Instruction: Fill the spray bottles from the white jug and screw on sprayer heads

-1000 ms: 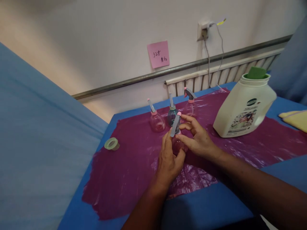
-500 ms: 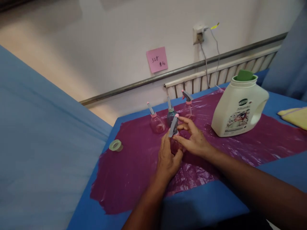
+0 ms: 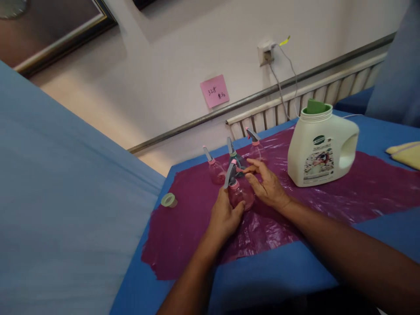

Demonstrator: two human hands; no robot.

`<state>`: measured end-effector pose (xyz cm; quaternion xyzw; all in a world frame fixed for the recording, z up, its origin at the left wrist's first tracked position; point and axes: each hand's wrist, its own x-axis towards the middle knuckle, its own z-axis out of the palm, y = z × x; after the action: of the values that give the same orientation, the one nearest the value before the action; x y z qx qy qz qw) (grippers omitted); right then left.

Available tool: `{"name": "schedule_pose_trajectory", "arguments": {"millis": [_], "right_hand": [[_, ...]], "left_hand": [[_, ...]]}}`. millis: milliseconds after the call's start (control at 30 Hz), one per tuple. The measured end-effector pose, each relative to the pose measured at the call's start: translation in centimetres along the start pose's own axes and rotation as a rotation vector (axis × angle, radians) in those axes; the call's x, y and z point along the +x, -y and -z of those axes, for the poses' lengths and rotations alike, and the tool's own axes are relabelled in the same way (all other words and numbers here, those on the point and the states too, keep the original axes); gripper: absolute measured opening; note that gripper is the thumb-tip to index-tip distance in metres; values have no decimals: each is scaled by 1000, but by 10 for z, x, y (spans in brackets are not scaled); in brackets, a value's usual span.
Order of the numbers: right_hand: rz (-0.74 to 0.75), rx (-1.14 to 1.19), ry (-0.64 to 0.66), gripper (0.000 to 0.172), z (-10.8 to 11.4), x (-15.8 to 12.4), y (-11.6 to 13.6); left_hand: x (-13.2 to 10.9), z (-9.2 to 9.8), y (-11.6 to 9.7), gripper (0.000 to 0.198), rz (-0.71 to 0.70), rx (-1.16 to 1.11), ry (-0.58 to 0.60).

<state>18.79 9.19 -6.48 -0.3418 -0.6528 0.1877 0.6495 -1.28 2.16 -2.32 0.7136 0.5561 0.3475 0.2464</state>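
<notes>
My left hand [image 3: 225, 214] is wrapped around the lower body of a clear pink spray bottle [image 3: 242, 196] with a grey and pink trigger head. The bottle stands upright, low over the purple plastic sheet. My right hand [image 3: 267, 183] is just to the right of it, fingers apart, one fingertip close to the pink trigger; whether it touches cannot be made out. Behind are a pink spray bottle [image 3: 216, 172] on the left, a teal spray bottle [image 3: 235, 159] in the middle, partly hidden, and another pink spray bottle [image 3: 257, 151] at the right.
A large cream jug [image 3: 295, 162] with a green piece in its mouth stands to the right. A small pale green cap [image 3: 168, 200] lies on the purple sheet [image 3: 183, 240] at left. A yellow cloth [image 3: 407, 155] is at the far right. Blue curtain [image 3: 59, 197] hangs at left.
My right hand has drawn back from the front bottle's neck and its fingers have opened. The bottle's head has turned, its trigger now facing right. The camera view has shifted slightly.
</notes>
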Motion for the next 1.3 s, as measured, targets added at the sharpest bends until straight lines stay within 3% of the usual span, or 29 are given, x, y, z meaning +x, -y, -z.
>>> {"name": "schedule_pose_trajectory", "arguments": {"millis": [200, 367, 533, 667, 800, 933, 1133, 1300], "right_hand": [[-14, -14, -24, 47, 1, 0, -6], [-12, -13, -6, 45, -2, -2, -3], [15, -36, 71, 41, -1, -3, 3], [59, -62, 108, 37, 0, -3, 8], [113, -85, 133, 33, 0, -3, 13], [152, -109, 168, 32, -1, -3, 17], [164, -110, 207, 32, -2, -5, 17], [151, -111, 221, 30, -3, -6, 16]], "left_hand": [[-7, 13, 0, 64, 121, -25, -155], [-4, 58, 21, 67, 144, 45, -310], [23, 106, 56, 65, 183, 243, -416], [56, 126, 77, 58, 216, 302, -457], [85, 131, 91, 58, 224, 348, -466], [96, 125, 105, 56, 245, 373, -464], [91, 115, 118, 59, 225, 384, -463], [74, 108, 110, 71, 193, 388, -537]]}}
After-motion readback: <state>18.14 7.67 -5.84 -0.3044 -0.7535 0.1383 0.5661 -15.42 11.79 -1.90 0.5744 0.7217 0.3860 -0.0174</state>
